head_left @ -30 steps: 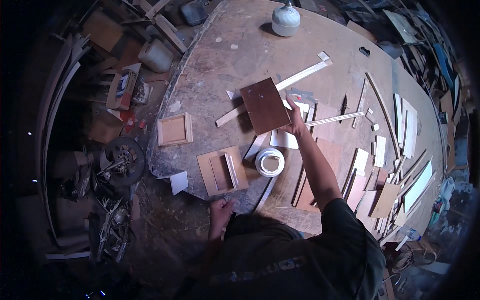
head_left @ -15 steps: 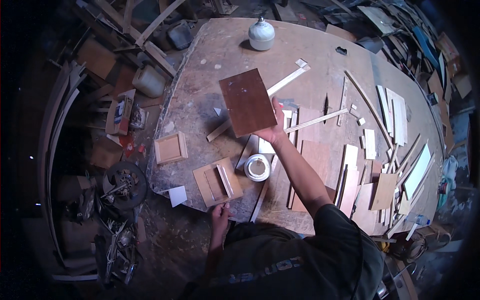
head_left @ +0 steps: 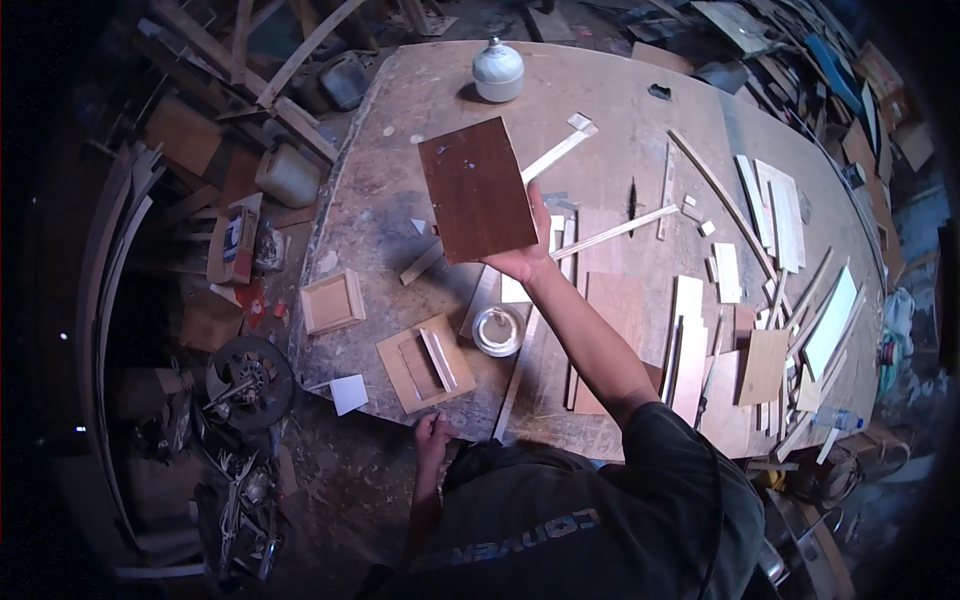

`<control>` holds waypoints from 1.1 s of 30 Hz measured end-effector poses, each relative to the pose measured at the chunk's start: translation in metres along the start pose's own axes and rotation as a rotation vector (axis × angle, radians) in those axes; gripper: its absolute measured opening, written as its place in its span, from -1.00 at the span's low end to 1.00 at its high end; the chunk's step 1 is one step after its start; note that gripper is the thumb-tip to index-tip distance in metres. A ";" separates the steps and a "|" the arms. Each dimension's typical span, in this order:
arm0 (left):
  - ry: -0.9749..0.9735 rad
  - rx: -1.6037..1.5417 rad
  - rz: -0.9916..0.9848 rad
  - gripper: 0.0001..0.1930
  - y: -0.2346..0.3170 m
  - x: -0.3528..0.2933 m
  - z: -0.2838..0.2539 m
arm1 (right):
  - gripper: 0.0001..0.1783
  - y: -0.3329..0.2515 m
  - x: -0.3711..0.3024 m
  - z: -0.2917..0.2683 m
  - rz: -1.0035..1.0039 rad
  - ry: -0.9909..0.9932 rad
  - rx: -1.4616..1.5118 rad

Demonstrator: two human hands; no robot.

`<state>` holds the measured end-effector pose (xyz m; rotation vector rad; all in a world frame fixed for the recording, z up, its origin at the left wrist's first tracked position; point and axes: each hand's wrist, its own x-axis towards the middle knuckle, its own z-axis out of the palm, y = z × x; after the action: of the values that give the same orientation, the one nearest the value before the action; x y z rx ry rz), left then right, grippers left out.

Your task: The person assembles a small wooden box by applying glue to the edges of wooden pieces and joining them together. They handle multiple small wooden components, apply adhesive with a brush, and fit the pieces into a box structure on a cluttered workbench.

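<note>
My right hand (head_left: 528,258) holds up a dark brown rectangular board (head_left: 478,190) above the middle of the table, gripping its lower right side; part of the fingers is hidden behind it. By the table's near edge, my left hand (head_left: 431,438) is low with its fingers curled closed; whatever may be inside them is hidden. Just beyond it lies a light brown panel (head_left: 398,378) with a small upright wooden piece (head_left: 438,360) on it. Right of that panel stands an open round tin (head_left: 498,332) with pale contents. A shallow square wooden box (head_left: 333,303) sits near the left edge.
Wood strips and thin panels (head_left: 765,365) are spread over the table's right side. At the far edge stands a round whitish container (head_left: 498,72). A white piece (head_left: 349,395) juts over the near left corner. A wheel (head_left: 250,378) is on the floor at left.
The view has shifted, so the table appears a little further left. My right hand has moved the brown board slightly away from me. My left hand has drawn slightly back from the light brown panel.
</note>
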<state>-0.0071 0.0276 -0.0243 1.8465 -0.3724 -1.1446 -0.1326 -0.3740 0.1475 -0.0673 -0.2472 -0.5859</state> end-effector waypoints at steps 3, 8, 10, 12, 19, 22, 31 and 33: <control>-0.046 0.046 -0.019 -0.61 -0.011 0.003 -0.003 | 0.04 -0.013 -0.013 -0.011 -0.063 0.048 -0.049; -0.059 0.066 -0.033 -0.62 -0.025 0.005 -0.006 | -0.38 -0.074 -0.041 -0.069 -0.225 0.443 -0.364; -0.045 0.013 -0.034 -0.67 -0.028 0.006 -0.006 | -0.31 -0.098 -0.039 -0.086 -0.205 0.546 -0.719; -0.027 -0.008 -0.035 -0.71 -0.031 0.004 -0.005 | -0.21 -0.102 -0.023 -0.091 -0.178 0.594 -1.039; 0.048 -0.005 -0.060 -0.74 -0.053 -0.008 -0.013 | 0.33 -0.088 0.093 -0.118 0.082 0.788 -1.998; 0.084 0.072 -0.121 -0.70 -0.075 -0.018 -0.026 | 0.35 -0.062 0.137 -0.132 0.235 0.860 -2.266; 0.223 0.074 -0.398 -0.64 -0.082 -0.041 -0.034 | 0.26 -0.040 0.188 -0.214 0.169 0.711 -2.670; 0.212 0.099 -0.385 -0.66 -0.075 -0.039 -0.030 | 0.30 -0.039 0.186 -0.224 0.132 0.698 -2.680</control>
<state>-0.0176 0.1097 -0.0592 2.1650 0.0535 -1.1810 0.0428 -0.5358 -0.0229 -2.3730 1.3735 -0.3723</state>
